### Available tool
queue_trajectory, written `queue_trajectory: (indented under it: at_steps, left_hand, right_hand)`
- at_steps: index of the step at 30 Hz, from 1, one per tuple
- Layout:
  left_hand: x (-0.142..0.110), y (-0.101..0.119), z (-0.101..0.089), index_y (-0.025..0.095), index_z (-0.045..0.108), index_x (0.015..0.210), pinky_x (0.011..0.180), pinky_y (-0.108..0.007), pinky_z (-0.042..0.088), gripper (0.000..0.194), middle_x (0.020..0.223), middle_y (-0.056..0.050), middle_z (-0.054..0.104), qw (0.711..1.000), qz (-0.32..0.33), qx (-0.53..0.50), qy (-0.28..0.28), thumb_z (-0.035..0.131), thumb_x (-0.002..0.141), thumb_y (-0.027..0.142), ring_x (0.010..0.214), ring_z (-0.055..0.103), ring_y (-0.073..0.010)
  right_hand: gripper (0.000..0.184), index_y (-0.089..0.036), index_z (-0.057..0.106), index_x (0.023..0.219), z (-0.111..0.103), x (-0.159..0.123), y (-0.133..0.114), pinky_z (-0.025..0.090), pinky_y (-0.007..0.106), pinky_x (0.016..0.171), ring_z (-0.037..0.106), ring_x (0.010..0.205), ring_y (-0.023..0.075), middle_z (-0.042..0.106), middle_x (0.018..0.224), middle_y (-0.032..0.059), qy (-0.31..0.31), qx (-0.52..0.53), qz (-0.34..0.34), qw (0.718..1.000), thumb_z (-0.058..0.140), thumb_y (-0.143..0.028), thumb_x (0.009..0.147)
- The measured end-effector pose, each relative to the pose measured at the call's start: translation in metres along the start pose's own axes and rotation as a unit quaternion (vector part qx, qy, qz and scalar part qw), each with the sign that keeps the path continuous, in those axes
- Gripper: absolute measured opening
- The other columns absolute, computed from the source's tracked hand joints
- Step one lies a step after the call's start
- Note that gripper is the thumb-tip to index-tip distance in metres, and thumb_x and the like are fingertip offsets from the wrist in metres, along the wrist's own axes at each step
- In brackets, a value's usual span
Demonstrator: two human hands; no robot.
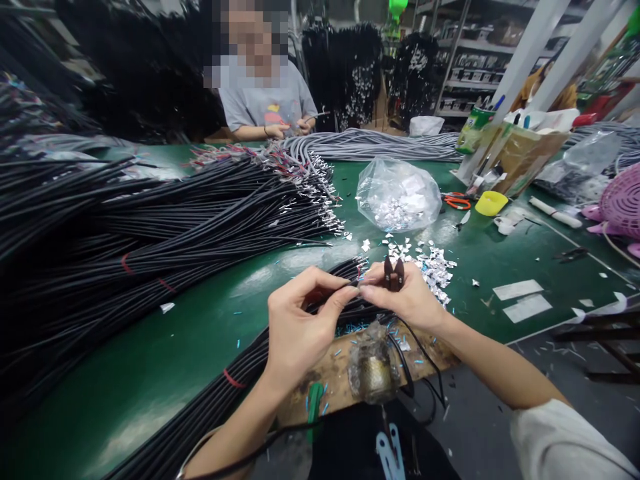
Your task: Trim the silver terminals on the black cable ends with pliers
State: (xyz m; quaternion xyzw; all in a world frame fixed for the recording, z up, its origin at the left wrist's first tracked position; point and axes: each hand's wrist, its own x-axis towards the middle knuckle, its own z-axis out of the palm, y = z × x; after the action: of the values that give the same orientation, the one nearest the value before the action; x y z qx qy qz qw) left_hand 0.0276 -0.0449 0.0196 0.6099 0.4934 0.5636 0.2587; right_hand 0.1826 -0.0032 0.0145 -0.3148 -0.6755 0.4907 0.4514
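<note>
My left hand [305, 327] is closed in a pinch near the end of a black cable, over the front of the table. Its thumb and forefinger meet the fingertips of my right hand [413, 297] at the cable's end, which the fingers mostly hide. Small dark-jawed cutters [394, 272] rest in my right hand, jaws upward and slightly apart, handles hidden by the palm. Below both hands lies a bundle of black cables [215, 393] with a red band around it. Just beneath stands a tape-wrapped, metal-bodied device [377, 370] on a worn wooden board [340, 380].
Large stacks of black cables [200, 220] cover the left side. Foil scraps [437, 270] lie beyond my right hand, near a clear plastic bag [397, 193]. Orange-handled scissors [457, 200], yellow tape [491, 203] and a pink basket [620, 200] are rightward. A person [265, 100] works opposite.
</note>
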Motion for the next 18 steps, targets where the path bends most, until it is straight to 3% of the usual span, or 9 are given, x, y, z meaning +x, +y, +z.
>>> queue_trajectory:
  at_steps: [6,11,18]
  left_hand:
    - [0.0019,0.0007,-0.0013,0.016,0.063,0.066,0.049,-0.018,0.041,0.01,0.058,0.003,0.059,1.0,0.002,0.009,0.002,0.069,0.071,0.021,0.053,0.052,-0.0077]
    - [0.0039,0.005,-0.0021,0.016,0.062,0.063,0.042,-0.018,0.037,0.012,0.051,0.004,0.056,0.999,-0.028,0.011,-0.027,0.065,0.073,0.022,0.043,0.046,-0.0065]
    - [0.002,0.006,-0.001,0.015,0.059,0.063,0.038,-0.017,0.033,0.018,0.044,0.005,0.048,0.997,-0.063,-0.014,-0.043,0.061,0.077,0.026,0.038,0.041,-0.0053]
  right_hand:
    - [0.009,-0.017,0.072,0.081,-0.0038,-0.0037,-0.0058,0.038,0.023,0.049,0.05,0.057,0.0091,0.061,0.067,0.0008,0.115,-0.127,-0.125,0.977,0.065,-0.019,0.075]
    - [0.013,-0.019,0.071,0.086,-0.0075,-0.005,-0.0065,0.044,0.023,0.054,0.054,0.061,0.0087,0.065,0.072,0.0009,0.112,-0.168,-0.209,0.957,0.064,-0.015,0.076]
    - [0.006,-0.017,0.069,0.078,-0.0034,-0.0055,-0.0021,0.046,0.023,0.053,0.057,0.057,0.0087,0.067,0.068,0.0003,0.127,-0.194,-0.228,0.946,0.065,-0.015,0.075]
